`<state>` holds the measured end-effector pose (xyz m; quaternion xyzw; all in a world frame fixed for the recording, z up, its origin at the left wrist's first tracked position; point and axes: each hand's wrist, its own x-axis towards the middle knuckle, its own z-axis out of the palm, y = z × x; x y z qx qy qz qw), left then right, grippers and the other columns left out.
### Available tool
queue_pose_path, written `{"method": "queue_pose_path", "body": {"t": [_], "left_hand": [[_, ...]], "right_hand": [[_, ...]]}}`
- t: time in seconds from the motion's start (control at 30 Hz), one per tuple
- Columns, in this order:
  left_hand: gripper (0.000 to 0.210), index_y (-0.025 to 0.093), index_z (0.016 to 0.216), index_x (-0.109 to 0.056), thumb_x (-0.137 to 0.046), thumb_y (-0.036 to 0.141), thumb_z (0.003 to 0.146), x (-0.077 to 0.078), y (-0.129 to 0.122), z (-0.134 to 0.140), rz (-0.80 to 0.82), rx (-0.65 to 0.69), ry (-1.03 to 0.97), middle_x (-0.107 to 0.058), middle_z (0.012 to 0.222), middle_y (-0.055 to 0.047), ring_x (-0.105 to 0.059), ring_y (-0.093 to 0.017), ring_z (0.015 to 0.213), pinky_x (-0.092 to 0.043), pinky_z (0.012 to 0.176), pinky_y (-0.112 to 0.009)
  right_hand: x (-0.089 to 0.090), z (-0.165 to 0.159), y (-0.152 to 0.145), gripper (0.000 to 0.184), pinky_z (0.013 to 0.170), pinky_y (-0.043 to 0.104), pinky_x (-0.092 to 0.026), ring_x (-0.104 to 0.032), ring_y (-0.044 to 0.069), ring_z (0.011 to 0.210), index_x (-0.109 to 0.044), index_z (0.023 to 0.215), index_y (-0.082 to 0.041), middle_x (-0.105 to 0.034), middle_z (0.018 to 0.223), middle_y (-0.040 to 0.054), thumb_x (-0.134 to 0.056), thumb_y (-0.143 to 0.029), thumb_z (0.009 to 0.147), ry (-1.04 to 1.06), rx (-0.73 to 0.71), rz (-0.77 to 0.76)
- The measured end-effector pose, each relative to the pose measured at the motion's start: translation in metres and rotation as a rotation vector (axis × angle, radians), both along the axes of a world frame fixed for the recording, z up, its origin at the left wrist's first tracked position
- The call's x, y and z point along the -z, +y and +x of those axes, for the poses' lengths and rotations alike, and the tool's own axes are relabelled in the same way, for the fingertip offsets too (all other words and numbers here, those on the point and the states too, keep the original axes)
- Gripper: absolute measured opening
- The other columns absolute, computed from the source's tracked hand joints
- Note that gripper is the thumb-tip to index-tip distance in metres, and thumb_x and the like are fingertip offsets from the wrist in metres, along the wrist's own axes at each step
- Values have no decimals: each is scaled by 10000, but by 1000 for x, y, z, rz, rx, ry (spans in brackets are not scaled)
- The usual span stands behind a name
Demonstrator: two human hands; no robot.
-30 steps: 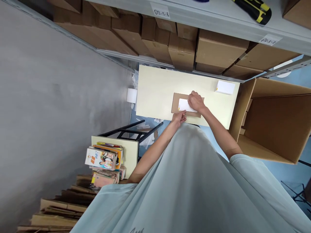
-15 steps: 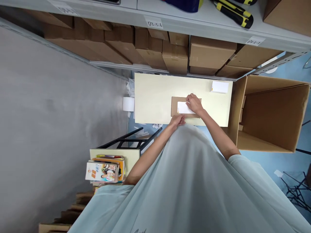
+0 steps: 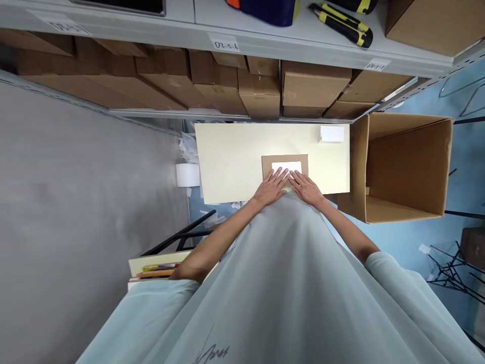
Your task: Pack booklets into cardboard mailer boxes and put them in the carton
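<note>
We have both hands laid palm down at the near edge of the pale table [image 3: 227, 162], on the white label [image 3: 287, 166] that lies on a flat brown cardboard piece [image 3: 265, 164]. Our left hand [image 3: 271, 189] has its fingers spread and straight, their tips on the label's left part; our right hand [image 3: 306, 189] mirrors it on the right part, fingers stretched out too. Neither hand is clenched or grasps anything, and the fingertips of the two come close together over the label. The cardboard piece sits a little right of the surface's middle, toward the near edge, and our hands and shirt [image 3: 295, 263] hide its near side. Close to the far right corner of the surface we see a small white block [image 3: 331, 134]. An open carton [image 3: 409, 172] stands just beyond the right edge, and a white roll [image 3: 187, 175] is past the left edge. Along the far edge runs a metal shelf [image 3: 257, 43], with brown boxes [image 3: 316, 83] on its lower level; above them, near the shelf's front edge, lies a black and yellow cutter [image 3: 344, 25], with a dark blue object [image 3: 265, 11] to its left.
</note>
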<state>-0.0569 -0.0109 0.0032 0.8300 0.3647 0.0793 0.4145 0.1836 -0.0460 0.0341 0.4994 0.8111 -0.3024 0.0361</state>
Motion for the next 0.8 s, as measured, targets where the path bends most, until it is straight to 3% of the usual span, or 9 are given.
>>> {"method": "queue_pose_path", "body": {"t": [0.3, 0.43, 0.6, 0.8], "left_hand": [[731, 117, 1767, -384, -457, 396, 1096, 4, 14, -42, 78, 122, 96, -311, 1839, -179, -237, -361, 1746, -80, 1433, -593], [712, 123, 1780, -357, -395, 403, 1126, -2, 20, -33, 145, 114, 182, -303, 1847, -157, -234, -357, 1747, -115, 1435, -602], [749, 67, 1786, -308, -382, 431, 1135, -3, 30, -8, 178, 86, 245, -272, 1852, -178, -205, -367, 1753, -119, 1440, -601], [729, 125, 1801, -292, -389, 381, 1125, 7, 36, -19, 168, 39, 204, -281, 1858, -134, -142, -361, 1765, -97, 1435, -645]], "right_hand": [[3, 21, -11, 631, 1439, 549, -238, -255, 289, 1745, -379, 1769, -143, -295, 1845, 123, -357, -357, 1176, -65, 82, 32], [16, 1, 0, 673, 1436, 567, -236, -242, 321, 1747, -359, 1765, -71, -282, 1846, 161, -354, -399, 1178, -63, 89, 80], [33, -26, 28, 690, 1440, 557, -222, -216, 300, 1754, -243, 1806, -85, -257, 1859, 145, -310, -374, 1182, -17, 76, 130], [30, -3, 23, 676, 1444, 554, -213, -220, 295, 1754, -233, 1815, -120, -238, 1867, 107, -275, -360, 1185, -56, 164, 131]]}}
